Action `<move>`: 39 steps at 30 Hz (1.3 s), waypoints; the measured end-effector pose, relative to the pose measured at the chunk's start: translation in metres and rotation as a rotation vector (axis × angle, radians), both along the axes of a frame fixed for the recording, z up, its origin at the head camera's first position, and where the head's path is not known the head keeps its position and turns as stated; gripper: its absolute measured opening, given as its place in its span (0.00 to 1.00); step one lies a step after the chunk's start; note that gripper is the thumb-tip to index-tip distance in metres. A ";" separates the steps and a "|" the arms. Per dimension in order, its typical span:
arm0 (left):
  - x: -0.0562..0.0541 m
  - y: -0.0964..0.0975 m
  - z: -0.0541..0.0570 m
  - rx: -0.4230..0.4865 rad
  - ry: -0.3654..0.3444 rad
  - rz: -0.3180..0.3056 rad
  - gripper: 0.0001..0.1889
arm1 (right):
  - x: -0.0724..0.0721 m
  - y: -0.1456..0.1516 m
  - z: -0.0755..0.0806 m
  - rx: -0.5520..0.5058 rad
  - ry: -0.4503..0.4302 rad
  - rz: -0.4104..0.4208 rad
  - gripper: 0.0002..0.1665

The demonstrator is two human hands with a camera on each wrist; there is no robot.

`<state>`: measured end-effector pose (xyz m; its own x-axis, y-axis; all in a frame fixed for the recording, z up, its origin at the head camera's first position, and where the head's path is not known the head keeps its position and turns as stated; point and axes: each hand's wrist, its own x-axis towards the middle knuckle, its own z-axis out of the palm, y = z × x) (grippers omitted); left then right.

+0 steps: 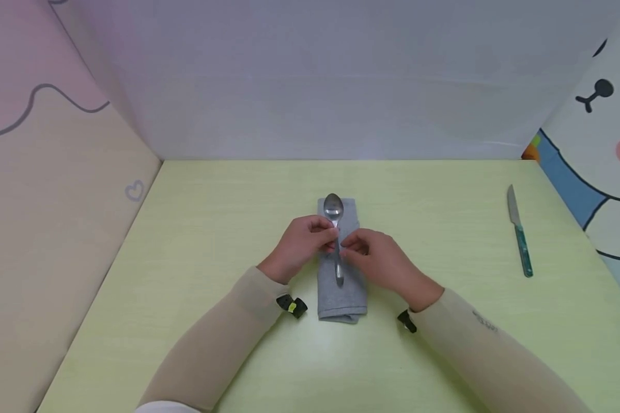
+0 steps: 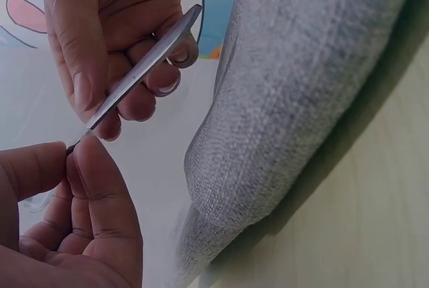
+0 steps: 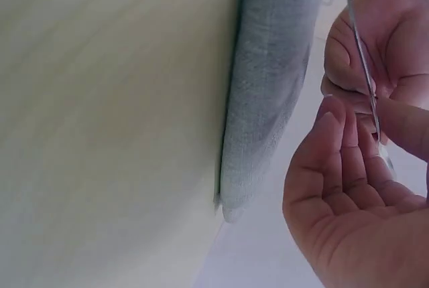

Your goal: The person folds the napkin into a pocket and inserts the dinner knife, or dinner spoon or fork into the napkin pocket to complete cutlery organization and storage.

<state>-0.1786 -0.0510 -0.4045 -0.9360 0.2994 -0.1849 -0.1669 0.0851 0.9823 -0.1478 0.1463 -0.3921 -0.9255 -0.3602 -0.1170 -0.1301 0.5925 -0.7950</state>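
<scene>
My left hand (image 1: 303,241) pinches a metal spoon (image 1: 333,206) by its neck between thumb and fingertips. The spoon's bowl points to the far side and its handle (image 2: 144,67) towards me, raised over a folded grey cloth napkin (image 1: 341,298). Close by on the right, my right hand (image 1: 384,261) hovers beside the handle with loosely bent fingers. In the right wrist view, a gap shows between its thumb and fingers (image 3: 328,140); whether the thumb grazes the spoon is hard to tell. The napkin (image 3: 268,87) lies flat under both hands.
A table knife (image 1: 520,235) with a green handle lies at the right of the pale yellow-green table (image 1: 227,195), its blade pointing away. White and patterned panels (image 1: 341,115) border the table at the back and both sides.
</scene>
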 end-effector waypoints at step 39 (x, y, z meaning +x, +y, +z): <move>0.008 0.000 0.004 -0.190 0.106 -0.017 0.06 | -0.011 -0.006 -0.007 -0.261 -0.228 -0.002 0.05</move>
